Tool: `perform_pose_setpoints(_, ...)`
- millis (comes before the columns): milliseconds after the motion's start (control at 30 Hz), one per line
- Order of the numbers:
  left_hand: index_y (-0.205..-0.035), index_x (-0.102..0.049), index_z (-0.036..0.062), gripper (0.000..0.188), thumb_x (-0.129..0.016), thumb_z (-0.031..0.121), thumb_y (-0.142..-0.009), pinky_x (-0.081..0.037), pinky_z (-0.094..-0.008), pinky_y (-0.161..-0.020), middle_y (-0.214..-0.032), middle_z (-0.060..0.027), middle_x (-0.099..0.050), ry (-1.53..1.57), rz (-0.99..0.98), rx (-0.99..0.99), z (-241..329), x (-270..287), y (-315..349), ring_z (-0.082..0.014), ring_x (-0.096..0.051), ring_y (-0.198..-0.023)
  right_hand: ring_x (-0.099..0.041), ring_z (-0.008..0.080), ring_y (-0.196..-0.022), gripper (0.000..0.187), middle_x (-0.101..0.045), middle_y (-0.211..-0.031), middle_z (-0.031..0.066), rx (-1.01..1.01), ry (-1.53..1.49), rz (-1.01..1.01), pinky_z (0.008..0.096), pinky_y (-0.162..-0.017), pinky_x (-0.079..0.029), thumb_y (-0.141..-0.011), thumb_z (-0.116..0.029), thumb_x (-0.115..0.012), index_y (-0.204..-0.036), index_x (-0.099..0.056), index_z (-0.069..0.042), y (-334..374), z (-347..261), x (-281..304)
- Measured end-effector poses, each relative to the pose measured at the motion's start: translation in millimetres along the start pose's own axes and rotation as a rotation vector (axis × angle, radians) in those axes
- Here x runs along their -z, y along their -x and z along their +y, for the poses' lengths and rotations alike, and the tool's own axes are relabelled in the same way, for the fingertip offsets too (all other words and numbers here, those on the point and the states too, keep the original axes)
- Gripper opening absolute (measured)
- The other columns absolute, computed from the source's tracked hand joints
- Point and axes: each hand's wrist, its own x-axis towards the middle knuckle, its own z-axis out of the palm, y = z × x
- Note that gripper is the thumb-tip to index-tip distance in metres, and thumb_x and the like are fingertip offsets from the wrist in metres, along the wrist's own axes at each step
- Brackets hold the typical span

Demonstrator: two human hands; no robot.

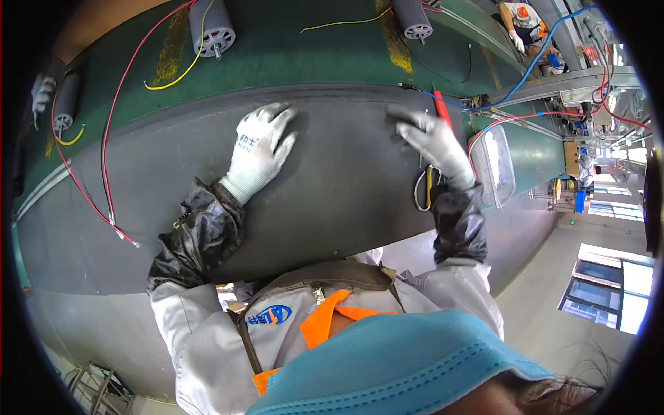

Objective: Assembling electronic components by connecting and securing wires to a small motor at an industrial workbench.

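Note:
My left hand [259, 146], in a white knit glove, lies over the dark grey mat [332, 173] with its fingers stretched out and nothing in them. To the right, my right hand [437, 144], gloved the same way, hovers over the mat with fingers apart. Its fingertips are dark and smeared by motion; I see nothing held. Close behind it stands a red tool [441, 107], partly covered by the hand. Just below my right wrist lies a hand tool with yellow handles [429, 187], partly hidden by my sleeve.
Beyond the mat, grey motors [213, 31] with loose wires sit on a green belt [277, 59]; another motor [413, 21] is farther right. Red wires [107, 173] trail onto the mat. A clear plastic box [496, 166] stands right. Another person's glove [43, 97] shows far left.

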Motion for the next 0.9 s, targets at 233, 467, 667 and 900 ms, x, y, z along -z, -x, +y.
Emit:
perform_pose_setpoints(233, -0.125, -0.063, 0.0037, 0.036, -0.063, 0.011, -0.09, -0.044, -0.0469, -0.104, -0.127, -0.0178, -0.062, 0.163, 0.09, 0.089, -0.4, 1.1, 6.2, -0.0378, -0.057, -0.12, -0.07, 0.0419, -0.092, 0.073, -0.072, -0.101, 0.025, -0.119, 0.763, 0.564, 0.049, -0.08, -0.055, -0.091, -0.037, -0.067, -0.146, -0.039, 0.001, -229.8, 43.4, 94.6)
perform_pose_setpoints(467, -0.121, -0.065, 0.0075, 0.031, -0.062, 0.014, -0.091, -0.045, -0.0457, -0.1, -0.119, -0.0135, -0.064, 0.162, 0.066, 0.09, 3.2, -2.2, 3.1, -0.035, -0.058, -0.117, -0.068, 0.0428, -0.095, 0.066, -0.071, -0.101, 0.0233, 0.104, -0.352, 0.485, 0.0467, -0.083, -0.055, -0.088, -0.026, -0.072, -0.145, -0.043, -0.012, -311.3, 192.0, 110.6)
perform_pose_setpoints(667, -0.115, -0.067, 0.008, 0.026, -0.063, 0.012, -0.09, -0.047, -0.0458, -0.096, -0.113, -0.0139, -0.067, 0.153, 0.111, 0.058, -5.4, -2.5, 6.0, -0.0356, -0.061, -0.11, -0.069, 0.0393, -0.106, 0.081, -0.07, -0.119, 0.0192, -0.164, 0.603, 0.534, 0.0481, -0.091, -0.054, -0.085, -0.015, -0.062, -0.158, -0.029, -0.026, -288.8, 55.7, 6.7)
perform_pose_setpoints(900, -0.128, -0.062, 0.0036, 0.034, -0.06, 0.007, -0.094, -0.042, -0.038, -0.109, -0.127, -0.0173, -0.062, 0.365, 0.198, 0.048, -3.4, -13.7, -10.7, -0.0327, -0.057, -0.124, -0.071, 0.0378, -0.091, 0.042, -0.073, -0.098, 0.0153, 0.002, 0.625, 0.667, 0.0493, -0.08, -0.056, -0.088, -0.017, -0.057, -0.128, -0.067, -0.027, -215.7, 20.9, -86.4)
